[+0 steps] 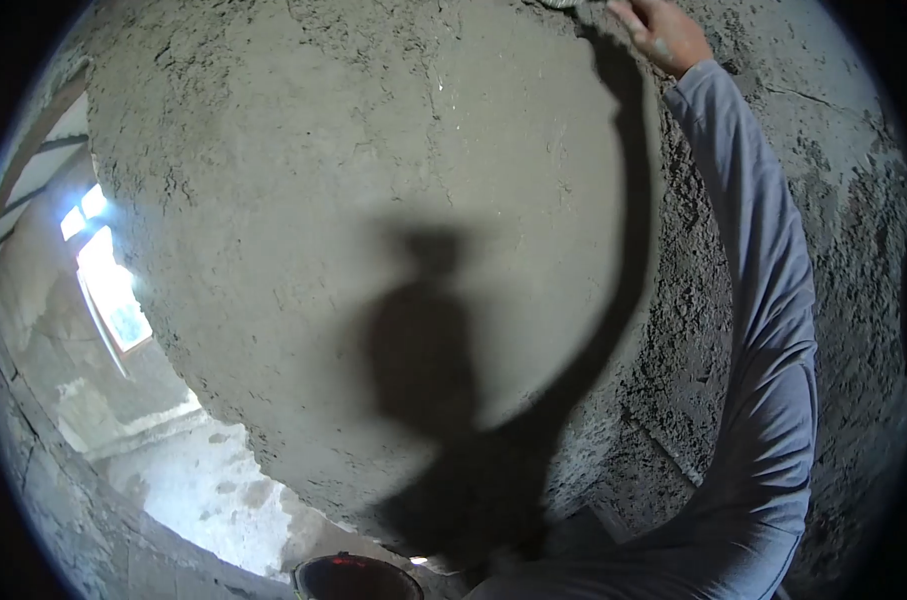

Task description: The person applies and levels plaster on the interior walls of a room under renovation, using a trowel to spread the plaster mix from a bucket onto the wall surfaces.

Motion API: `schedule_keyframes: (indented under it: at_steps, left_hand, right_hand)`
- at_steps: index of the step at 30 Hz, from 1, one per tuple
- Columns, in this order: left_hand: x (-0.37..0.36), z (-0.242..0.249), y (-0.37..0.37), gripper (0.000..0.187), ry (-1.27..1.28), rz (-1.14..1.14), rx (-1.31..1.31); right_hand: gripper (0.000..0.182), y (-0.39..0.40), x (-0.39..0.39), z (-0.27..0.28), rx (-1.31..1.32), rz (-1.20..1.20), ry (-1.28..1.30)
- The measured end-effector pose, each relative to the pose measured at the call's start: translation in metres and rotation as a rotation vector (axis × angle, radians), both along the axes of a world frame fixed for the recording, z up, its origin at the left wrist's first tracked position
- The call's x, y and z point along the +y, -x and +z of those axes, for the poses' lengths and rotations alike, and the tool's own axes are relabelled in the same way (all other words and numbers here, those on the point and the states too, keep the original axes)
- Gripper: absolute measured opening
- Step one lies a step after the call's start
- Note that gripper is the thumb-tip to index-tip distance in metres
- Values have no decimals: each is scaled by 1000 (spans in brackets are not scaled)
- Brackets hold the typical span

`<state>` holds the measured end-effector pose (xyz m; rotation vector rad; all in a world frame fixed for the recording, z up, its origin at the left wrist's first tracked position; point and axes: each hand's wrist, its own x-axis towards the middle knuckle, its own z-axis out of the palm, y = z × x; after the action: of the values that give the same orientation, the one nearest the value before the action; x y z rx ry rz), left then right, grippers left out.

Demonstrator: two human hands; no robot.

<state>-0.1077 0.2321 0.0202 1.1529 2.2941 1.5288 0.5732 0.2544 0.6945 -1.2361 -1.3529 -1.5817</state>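
Note:
My right hand [663,35] reaches up to the top edge of the view, its fingers closed on a tool whose pale edge [558,3] just shows. Most of that tool lies outside the frame, so I cannot tell its kind. It is close to the wall, where smooth wet plaster [303,200] covers the middle. Beside the raised arm, in its grey sleeve [773,330], the plaster is rough and pitted [678,310]. A dark shadow of my head and arm falls across the smooth part. My left hand is out of view.
A dark round container [345,557] shows its rim at the bottom edge. To the left, the plastered wall ends at a ragged edge, beyond which are a bright window [113,290] and a pale, sunlit floor patch [213,490].

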Motion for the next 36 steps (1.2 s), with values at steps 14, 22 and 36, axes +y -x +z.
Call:
schedule_keyframes:
  at_steps: [14, 22, 36]
  left_hand:
    - [-113, 16, -62, 55, 8, -98, -18]
    - [-152, -10, -43, 49, 56, 2, -98]
    - [-234, -33, 85, 38, -72, -111, -174]
  right_hand:
    - [39, 27, 26, -125, 194, 304, 299]
    - [28, 56, -1, -365, 223, 381, 538]
    - [57, 238, -491, -924, 1909, -573, 1557]
